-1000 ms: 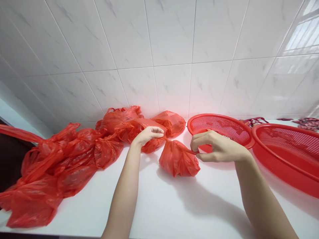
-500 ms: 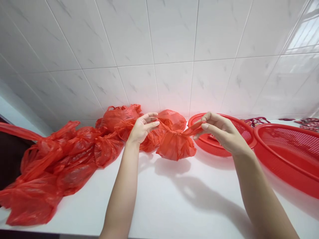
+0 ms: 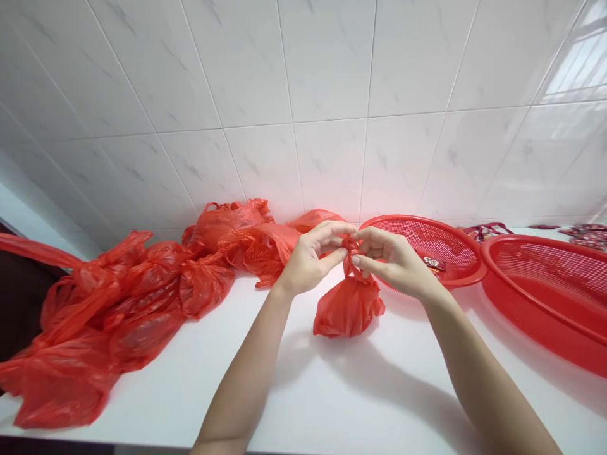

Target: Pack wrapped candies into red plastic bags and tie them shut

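A small filled red plastic bag (image 3: 348, 309) hangs just above the white table, its neck gathered and its handles bunched at the top. My left hand (image 3: 315, 256) pinches the handles from the left with thumb and fingers. From the other side, my right hand (image 3: 396, 262) grips the same bunched handles, so the two hands almost meet. What the bag contains is hidden. Behind my left hand lie more red plastic bags (image 3: 258, 246) against the wall.
Several filled red bags (image 3: 137, 309) lie heaped along the left of the white table (image 3: 284, 411). On the right stand a red mesh basket (image 3: 455, 253) with a small dark red packet (image 3: 435, 263) inside, and a larger red basket (image 3: 545, 303). Patterned red items (image 3: 590, 237) lie behind.
My hands have come together from holding the handles stretched apart. The bag now hangs lower and nearer me, with its handles bunched above it.
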Available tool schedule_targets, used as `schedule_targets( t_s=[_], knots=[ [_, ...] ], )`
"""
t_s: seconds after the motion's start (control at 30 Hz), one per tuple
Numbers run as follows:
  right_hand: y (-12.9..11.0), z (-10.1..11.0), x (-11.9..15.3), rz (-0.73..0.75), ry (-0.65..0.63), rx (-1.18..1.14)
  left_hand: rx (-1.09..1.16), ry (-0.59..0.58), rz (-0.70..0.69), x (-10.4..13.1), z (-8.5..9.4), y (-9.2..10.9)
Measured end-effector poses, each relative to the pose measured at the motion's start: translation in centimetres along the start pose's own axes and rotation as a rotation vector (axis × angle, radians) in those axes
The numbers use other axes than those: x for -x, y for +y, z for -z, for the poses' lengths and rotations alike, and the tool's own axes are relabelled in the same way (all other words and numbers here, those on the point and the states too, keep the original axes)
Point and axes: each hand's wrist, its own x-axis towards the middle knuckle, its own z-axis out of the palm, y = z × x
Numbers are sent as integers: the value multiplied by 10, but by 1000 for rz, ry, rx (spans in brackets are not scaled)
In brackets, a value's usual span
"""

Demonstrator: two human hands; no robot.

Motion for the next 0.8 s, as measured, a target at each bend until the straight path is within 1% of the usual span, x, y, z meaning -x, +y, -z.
schedule_targets(
  t_s=[0.1, 0.2, 0.27, 0.33, 0.37, 0.47, 0.53, 0.6, 0.7, 0.77, 0.8],
  knots=[
    [0, 0, 0, -5, 23, 25, 41, 25, 1, 1, -5, 0],
    [0, 1, -1, 3, 88, -9, 109, 5, 52, 2, -9, 1],
    [-1, 1, -1, 24, 165, -44, 99, 25, 70, 3, -15, 1],
    [-4, 0, -1, 56, 253, -74, 28, 77, 96, 4, -25, -4],
    [-6, -1, -1, 72, 294, -82, -19, 83, 116, 5, -30, -7],
    [-12, -2, 2, 104, 374, -71, -97, 17, 176, 6, -48, -25],
    [-15, -1, 4, 128, 427, -27, -67, -10, 180, 5, -59, -37],
    [-16, 0, 5, 150, 494, 14, -11, -3, 172, 4, -67, -46],
    [-18, 5, 6, 175, 568, 19, 19, -24, 183, 6, -74, -49],
    [-19, 8, 7, 185, 577, 10, -13, -36, 189, 11, -76, -45],
    [-21, 9, 7, 187, 562, 12, -38, -40, 186, 15, -75, -42]
  ],
)
